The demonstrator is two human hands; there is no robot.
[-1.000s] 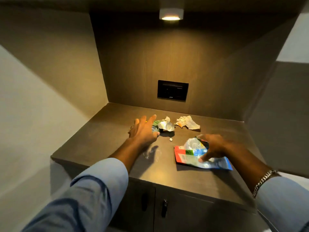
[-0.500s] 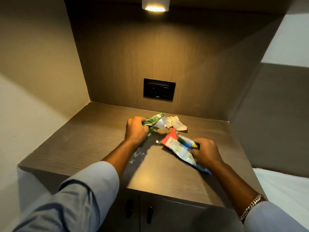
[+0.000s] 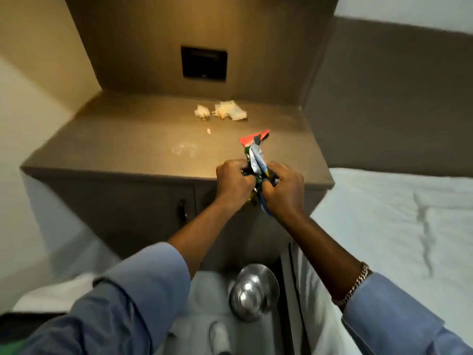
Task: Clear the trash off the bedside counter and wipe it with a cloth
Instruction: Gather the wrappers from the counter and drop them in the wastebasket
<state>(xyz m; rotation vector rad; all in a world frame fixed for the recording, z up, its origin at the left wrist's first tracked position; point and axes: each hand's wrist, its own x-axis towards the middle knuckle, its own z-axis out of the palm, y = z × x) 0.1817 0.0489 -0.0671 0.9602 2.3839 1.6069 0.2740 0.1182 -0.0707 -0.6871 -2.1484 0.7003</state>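
My left hand (image 3: 234, 184) and my right hand (image 3: 282, 190) are pressed together over the front edge of the brown bedside counter (image 3: 122, 147). Both are shut on a crumpled bunch of snack wrappers (image 3: 256, 155), red, green, white and blue, that sticks up between them. On the counter near the back wall lie two crumpled white paper scraps (image 3: 231, 111) (image 3: 202, 112). A small white crumb (image 3: 208, 130) and a faint smear of white residue (image 3: 185, 149) lie mid-counter. No cloth is in view.
A black switch panel (image 3: 204, 63) is set in the back wall. Cabinet doors with dark handles (image 3: 181, 211) sit under the counter. A white bed (image 3: 399, 226) lies to the right. Below my arms stands a bin with a shiny metal lid (image 3: 253, 290).
Both hands lifted their wrappers off the counter, pulled back to its front edge and bunched them together. The view has tilted down, so the lamp is out of sight.
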